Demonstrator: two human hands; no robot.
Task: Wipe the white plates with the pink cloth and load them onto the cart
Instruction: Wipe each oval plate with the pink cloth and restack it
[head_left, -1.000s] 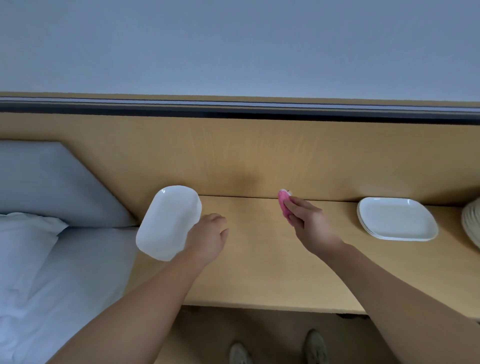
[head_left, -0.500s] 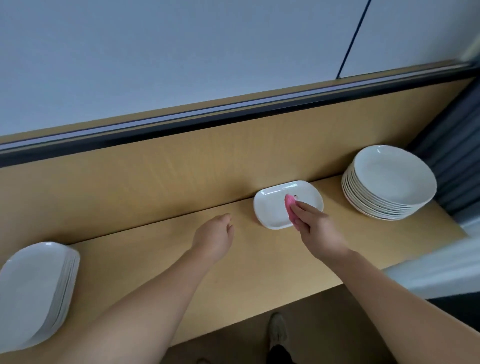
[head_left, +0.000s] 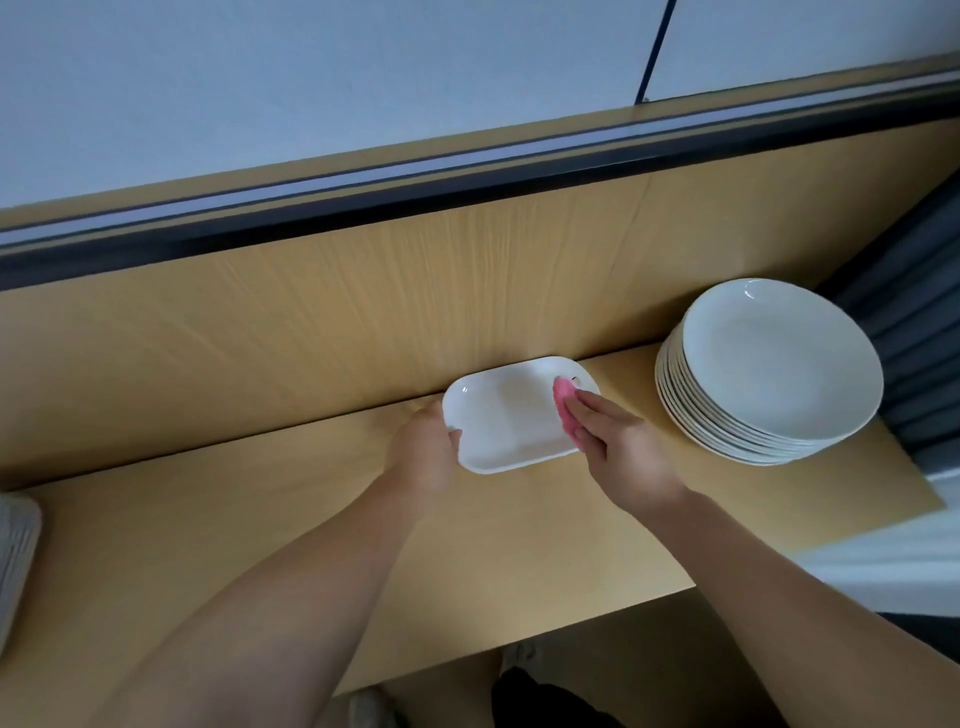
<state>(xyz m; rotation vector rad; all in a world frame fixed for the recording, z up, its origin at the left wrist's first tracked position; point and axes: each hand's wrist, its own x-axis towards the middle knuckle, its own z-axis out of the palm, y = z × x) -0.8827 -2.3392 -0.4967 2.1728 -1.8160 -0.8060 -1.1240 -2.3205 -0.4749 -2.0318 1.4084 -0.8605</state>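
Note:
A white rectangular plate (head_left: 511, 415) with rounded corners lies on the wooden shelf (head_left: 311, 519) against the back panel. My left hand (head_left: 423, 457) grips its left edge, thumb over the rim. My right hand (head_left: 626, 447) presses the pink cloth (head_left: 566, 402) onto the plate's right side with straight fingers. A stack of several round white plates (head_left: 769, 369) stands to the right. The edge of another white plate stack (head_left: 15, 561) shows at the far left. No cart is in view.
A wooden back panel (head_left: 363, 312) rises behind the shelf, topped by a dark rail. A dark curtain (head_left: 914, 312) hangs at the right. Feet and floor show below the shelf's front edge.
My left hand, empty half a second ago, has reached the rectangular plate and taken its left edge. My right hand has laid the pink cloth flat on the plate's right side.

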